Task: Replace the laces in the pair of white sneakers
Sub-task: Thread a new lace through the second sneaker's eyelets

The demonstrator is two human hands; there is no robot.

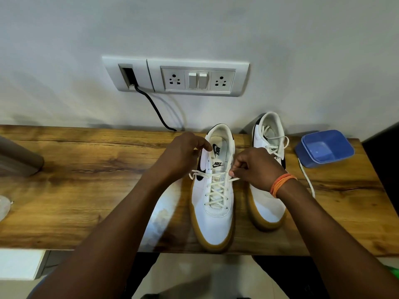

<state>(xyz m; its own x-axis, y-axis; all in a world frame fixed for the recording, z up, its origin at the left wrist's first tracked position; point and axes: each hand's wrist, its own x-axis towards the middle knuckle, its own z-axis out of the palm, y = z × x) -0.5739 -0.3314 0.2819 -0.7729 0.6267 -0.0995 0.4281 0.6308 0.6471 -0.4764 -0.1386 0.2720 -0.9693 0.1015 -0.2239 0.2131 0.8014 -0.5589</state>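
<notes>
1. The near sneaker (pixel 212 203) is standing on the worktop (pixel 86 190), just beside the second sneaker (pixel 268 169).
2. Your left hand (pixel 183 154) fingers are pinching the collar.
3. Your right hand (pixel 257 167) fingers are pinching the lace (pixel 216 188).

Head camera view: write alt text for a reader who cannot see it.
Two hands work the cream lace of a white sneaker on a wooden table: the left hand holds the collar, the right hand pinches a lace end. A second sneaker and a blue tub sit to the right.
</notes>
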